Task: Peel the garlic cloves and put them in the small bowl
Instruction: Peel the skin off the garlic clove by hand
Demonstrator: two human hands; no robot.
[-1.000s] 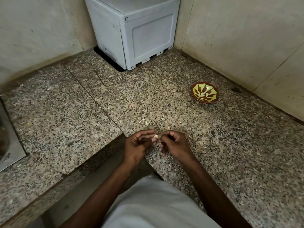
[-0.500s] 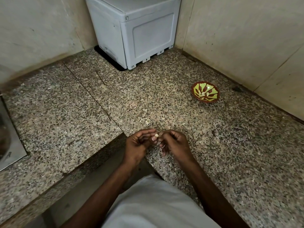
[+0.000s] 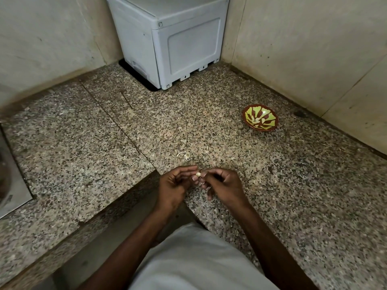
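Observation:
A small pale garlic clove sits between the fingertips of both hands, just above the granite counter's inner corner. My left hand pinches it from the left with curled fingers. My right hand meets it from the right, thumb and forefinger at the clove. The small bowl, brown with a green leaf pattern, stands at the back right near the wall, with a few pale pieces inside. Bits of garlic skin lie on the counter just beyond my hands.
A grey plastic box fills the back corner of the L-shaped granite counter. Tiled walls close both far sides. A steel sink edge shows at the far left. The counter's cut-out edge runs under my forearms.
Both hands stay at the same spot, fingers working slightly on the clove. The clove shows a little more clearly between the fingertips now.

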